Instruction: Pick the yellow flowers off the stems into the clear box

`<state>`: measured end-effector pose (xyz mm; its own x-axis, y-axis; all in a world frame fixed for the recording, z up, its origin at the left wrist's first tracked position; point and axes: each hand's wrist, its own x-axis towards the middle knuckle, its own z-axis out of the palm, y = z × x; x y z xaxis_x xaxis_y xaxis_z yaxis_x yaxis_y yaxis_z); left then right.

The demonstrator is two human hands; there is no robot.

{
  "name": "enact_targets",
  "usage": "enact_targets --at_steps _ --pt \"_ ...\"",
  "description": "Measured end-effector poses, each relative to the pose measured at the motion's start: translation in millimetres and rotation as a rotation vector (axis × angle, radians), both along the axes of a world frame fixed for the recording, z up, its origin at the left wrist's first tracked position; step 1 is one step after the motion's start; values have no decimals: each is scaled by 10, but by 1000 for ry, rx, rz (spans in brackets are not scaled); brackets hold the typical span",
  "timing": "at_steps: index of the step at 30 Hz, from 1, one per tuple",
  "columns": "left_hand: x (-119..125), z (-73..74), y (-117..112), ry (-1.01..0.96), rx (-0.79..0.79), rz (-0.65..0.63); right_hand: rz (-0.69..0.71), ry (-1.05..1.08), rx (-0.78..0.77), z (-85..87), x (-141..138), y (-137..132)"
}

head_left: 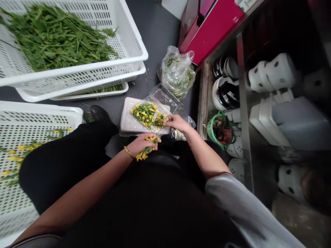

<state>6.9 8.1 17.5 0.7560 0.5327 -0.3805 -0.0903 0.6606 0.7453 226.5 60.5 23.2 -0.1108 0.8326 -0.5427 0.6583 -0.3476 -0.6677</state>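
My left hand [144, 143] is closed around a small bunch of slim green stems with yellow flowers [141, 156], in front of my lap. My right hand [176, 123] pinches at the right end of a heap of the same yellow-flowered green stems [146, 113]; its fingertips touch the flowers there. The heap lies in a clear plastic box [152, 100] on top of a pale, lidded container [129, 113]. Behind it an open, clear plastic box [167, 94] shows on the floor.
White perforated crates [134, 31] with leafy greens [64, 41] stand at upper left. A lower-left crate [15, 203] holds more flowered stems. A plastic bag of greens [178, 74] sits beyond the boxes. At right are a steel shelf [244, 103] and a green basket [216, 120].
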Motion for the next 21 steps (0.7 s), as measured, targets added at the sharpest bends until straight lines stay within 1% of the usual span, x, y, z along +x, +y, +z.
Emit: enact_targets --at_steps 1,3,5,6,7,10,12,13,15,17,18,19,21 --pt "5 -2 -6 19 -16 58 -71 129 -32 75 -28 -128" --pt "22 -21 -31 84 -24 163 -169 286 -62 181 -118 -383" --pt "43 -54 -72 142 -2 235 -203 318 -53 241 -231 -609" --pt "53 -73 -97 161 17 257 -192 295 -30 260 -291 -704" --pt "61 -92 -122 170 41 269 -159 252 7 274 -349 -786" --pt "77 -130 -184 181 107 277 4 39 175 289 -505 -959" --pt "78 -132 -206 183 110 301 44 -65 236 267 -580 -1029" --pt "75 -126 -212 180 100 320 31 -72 222 245 -603 -1058" --pt "61 -102 -212 179 91 342 -14 4 128 193 -612 -1108" --pt "32 -73 -200 203 121 296 -15 104 44 164 -561 -1145" --pt "12 -62 -189 223 145 259 25 129 19 168 -513 -1151" --pt "-10 -54 -174 248 169 225 102 122 -6 186 -453 -1143" --pt "-54 -56 -135 309 211 189 330 -1 -77 244 -317 -1066"
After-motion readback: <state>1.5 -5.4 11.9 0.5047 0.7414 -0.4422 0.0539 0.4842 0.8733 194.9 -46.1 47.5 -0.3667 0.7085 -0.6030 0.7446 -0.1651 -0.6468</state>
